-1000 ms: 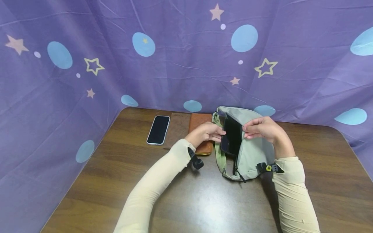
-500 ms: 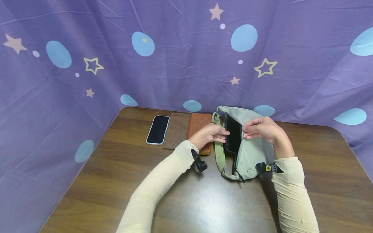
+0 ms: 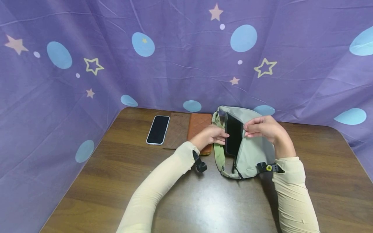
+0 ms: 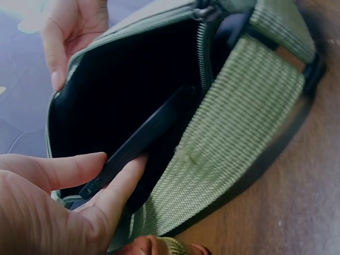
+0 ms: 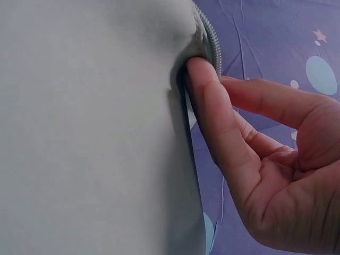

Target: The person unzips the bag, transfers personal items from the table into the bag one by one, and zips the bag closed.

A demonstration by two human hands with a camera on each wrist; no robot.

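A pale green sling bag (image 3: 256,155) stands on the table with its zipped mouth open. My left hand (image 3: 212,135) pinches a flat black slab (image 3: 234,134) with rounded corners, like a tablet or large phone, which stands partly inside the bag. In the left wrist view, thumb and fingers clasp the slab's (image 4: 141,135) near end, while its far end reaches into the dark pocket. My right hand (image 3: 263,128) pinches the zippered rim and holds it away from the strap side. The right wrist view shows those fingertips at the zipper edge (image 5: 212,45).
Left of the bag lie an orange-brown zip wallet (image 3: 199,124), a brown leather sheet or cover (image 3: 177,129) and a pale-edged phone (image 3: 158,130). The bag's green webbing strap (image 3: 219,157) runs between wallet and mouth. A purple curtain (image 3: 186,64) hangs behind the table (image 3: 116,187).
My left hand has moved slightly right, and the black slab has gone a little farther into the bag. My right hand keeps its hold on the rim.
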